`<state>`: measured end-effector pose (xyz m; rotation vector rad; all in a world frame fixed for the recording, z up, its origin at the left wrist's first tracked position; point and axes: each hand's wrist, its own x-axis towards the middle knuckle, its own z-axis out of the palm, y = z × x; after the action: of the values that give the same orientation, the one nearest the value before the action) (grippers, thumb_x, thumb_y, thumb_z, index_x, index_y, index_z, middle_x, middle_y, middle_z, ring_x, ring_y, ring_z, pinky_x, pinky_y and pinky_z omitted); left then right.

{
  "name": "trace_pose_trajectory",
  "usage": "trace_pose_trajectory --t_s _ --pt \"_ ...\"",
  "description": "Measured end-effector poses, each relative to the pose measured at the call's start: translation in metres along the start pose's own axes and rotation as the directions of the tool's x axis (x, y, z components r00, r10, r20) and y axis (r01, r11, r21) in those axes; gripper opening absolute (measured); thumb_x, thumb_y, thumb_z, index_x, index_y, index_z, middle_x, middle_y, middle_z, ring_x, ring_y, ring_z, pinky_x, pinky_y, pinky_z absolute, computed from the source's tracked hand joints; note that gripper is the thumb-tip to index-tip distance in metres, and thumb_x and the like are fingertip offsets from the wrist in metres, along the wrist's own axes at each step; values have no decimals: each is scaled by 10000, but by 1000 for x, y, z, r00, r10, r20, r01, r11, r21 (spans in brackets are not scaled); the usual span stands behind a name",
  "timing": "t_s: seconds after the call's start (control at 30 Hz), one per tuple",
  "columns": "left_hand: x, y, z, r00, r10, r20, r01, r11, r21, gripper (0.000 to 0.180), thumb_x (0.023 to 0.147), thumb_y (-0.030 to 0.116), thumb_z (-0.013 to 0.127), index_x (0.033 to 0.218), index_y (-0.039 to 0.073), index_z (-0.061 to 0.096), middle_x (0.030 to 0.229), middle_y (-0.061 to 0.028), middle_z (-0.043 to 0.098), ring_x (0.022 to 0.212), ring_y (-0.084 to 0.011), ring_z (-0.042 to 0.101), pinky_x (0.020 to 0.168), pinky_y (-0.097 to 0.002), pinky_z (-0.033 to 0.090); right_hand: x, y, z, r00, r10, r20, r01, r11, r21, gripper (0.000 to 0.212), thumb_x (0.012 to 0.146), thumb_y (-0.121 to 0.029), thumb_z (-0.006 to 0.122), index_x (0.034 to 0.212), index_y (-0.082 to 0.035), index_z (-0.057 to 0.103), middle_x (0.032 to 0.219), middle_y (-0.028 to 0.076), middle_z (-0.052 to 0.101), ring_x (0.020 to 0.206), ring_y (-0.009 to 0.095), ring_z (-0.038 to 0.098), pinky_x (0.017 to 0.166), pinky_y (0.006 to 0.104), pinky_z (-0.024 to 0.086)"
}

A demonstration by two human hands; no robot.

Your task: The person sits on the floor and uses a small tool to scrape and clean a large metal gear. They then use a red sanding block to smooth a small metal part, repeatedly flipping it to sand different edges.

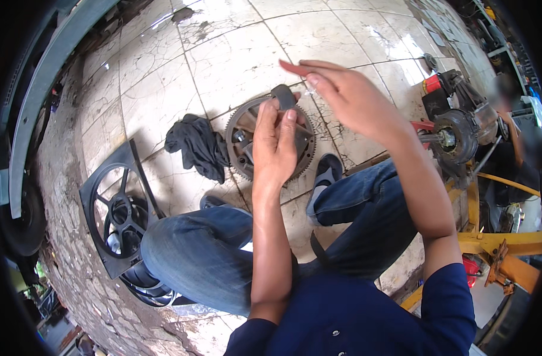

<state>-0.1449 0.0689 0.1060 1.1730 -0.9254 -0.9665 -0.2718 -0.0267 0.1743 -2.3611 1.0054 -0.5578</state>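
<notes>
My left hand (274,142) is closed around a short dark grey ring-like piece (283,96), its far end showing beyond the fingers. The kind of that piece cannot be made out. Farther right and slightly higher, my right hand (351,98) pinches a thin reddish-brown strip (293,68) that points left; it looks like folded sandpaper. The strip is apart from the grey piece. Below my left hand, a round metal flywheel (240,121) with a toothed rim lies on the tiled floor, partly hidden by the hand. A crumpled black cloth (197,145) lies just left of it.
A black fan shroud (119,204) leans beside my left knee. To the right stand a greasy mechanical assembly (458,133) and a yellow metal frame (502,243). Another person's arm (511,136) shows at the far right. Cracked tiles (229,56) stretch ahead.
</notes>
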Motion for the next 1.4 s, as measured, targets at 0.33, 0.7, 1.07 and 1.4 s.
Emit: trace_pose_trajectory --t_s 0.33,0.7,1.07,1.4 --pt "2 10 20 988 130 83 -12 602 -798 353 973 304 551 1132 -11 573 1188 -91 507 1107 -203 530 1045 -399 372 6 -13 -18 998 60 -8 -55 961 272 370 1023 -271 439 1277 -48 588 1134 133 676 1030 206 623 926 306 447" --pt "3 -1 19 990 142 9 -48 396 -917 337 918 235 662 1205 72 598 1212 -136 600 1148 -255 584 1083 -448 397 4 -18 -16 984 -80 -159 116 966 232 334 1007 -219 479 1269 -39 582 1108 144 654 928 202 628 815 323 484" --pt "-3 8 40 938 -114 -326 -117 782 -612 441 971 131 572 1365 2 422 1270 -118 544 1155 -170 552 1003 -329 469 -2 -22 8 938 -347 -29 344 936 -73 374 994 -238 456 1299 -45 554 1254 167 597 1149 314 577 976 386 476" --pt "3 5 37 909 -247 -337 -71 704 -707 388 970 82 564 1333 15 445 1103 -64 574 1040 -127 573 919 -283 498 -4 -22 13 959 -278 58 281 957 -64 406 1006 -248 430 1302 14 525 1276 185 581 1196 316 546 1021 389 440"
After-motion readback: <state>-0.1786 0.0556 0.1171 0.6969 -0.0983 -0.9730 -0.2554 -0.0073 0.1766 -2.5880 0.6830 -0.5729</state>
